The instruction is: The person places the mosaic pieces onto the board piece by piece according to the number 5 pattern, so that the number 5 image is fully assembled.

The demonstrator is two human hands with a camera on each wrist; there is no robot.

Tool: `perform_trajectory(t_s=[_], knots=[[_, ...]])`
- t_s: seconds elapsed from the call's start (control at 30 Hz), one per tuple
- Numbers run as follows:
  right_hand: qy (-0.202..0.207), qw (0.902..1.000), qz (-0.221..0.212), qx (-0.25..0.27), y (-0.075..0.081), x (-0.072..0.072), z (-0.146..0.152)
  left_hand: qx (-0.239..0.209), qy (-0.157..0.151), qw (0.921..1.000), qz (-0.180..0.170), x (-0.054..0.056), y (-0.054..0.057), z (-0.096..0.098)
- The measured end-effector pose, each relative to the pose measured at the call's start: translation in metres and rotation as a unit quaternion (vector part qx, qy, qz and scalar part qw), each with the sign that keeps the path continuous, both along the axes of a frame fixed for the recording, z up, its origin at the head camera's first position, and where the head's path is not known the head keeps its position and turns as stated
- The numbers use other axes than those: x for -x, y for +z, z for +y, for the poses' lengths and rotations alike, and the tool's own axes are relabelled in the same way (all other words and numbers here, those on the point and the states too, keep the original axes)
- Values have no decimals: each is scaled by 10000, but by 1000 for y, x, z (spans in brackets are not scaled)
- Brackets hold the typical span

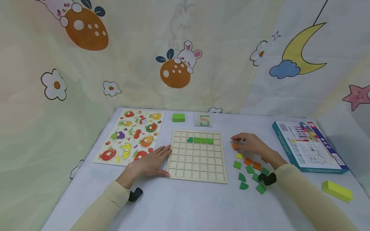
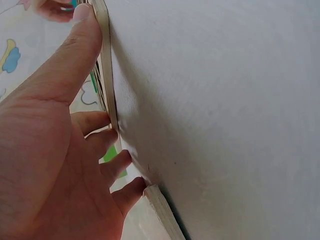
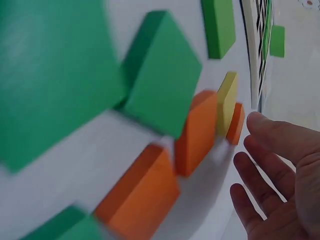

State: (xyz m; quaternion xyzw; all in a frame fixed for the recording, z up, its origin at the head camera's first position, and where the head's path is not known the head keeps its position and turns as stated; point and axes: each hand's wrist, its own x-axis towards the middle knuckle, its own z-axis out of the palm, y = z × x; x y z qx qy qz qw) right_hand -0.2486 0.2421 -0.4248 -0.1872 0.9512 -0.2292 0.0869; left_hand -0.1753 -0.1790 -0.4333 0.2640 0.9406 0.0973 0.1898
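Observation:
A wooden grid board [image 1: 196,159] lies mid-table, with a row of green pieces [image 1: 203,140] near its top, the leftmost one rounded. My left hand [image 1: 151,162] rests at the board's left edge, thumb and fingertips against its side in the left wrist view. Over at the right, my right hand [image 1: 251,143] hovers by an orange piece [image 3: 235,125], fingers loosely bent. In the right wrist view nothing sits between thumb and fingers. Below that hand are a yellow piece [image 1: 239,156], orange squares [image 1: 256,165], a light green square [image 1: 237,165] and several darker green pieces [image 1: 250,169].
A fruit picture board [image 1: 131,136] lies at the left. Behind the grid board stand a green block [image 1: 178,117] and a small pattern card [image 1: 203,119]. A flat box [image 1: 310,146] and a yellow block [image 1: 337,191] are at the right. A patterned cloth hangs behind.

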Motion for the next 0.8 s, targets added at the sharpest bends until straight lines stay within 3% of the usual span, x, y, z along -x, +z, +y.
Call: perform_trajectory(t_s=[0.3, 0.8], knots=[[26, 10000, -19, 26, -10, -5, 15, 33, -27, 10000, 10, 2, -5, 0], [46, 9999, 103, -36, -17, 2, 11, -48, -122, 9999, 85, 3, -3, 0]])
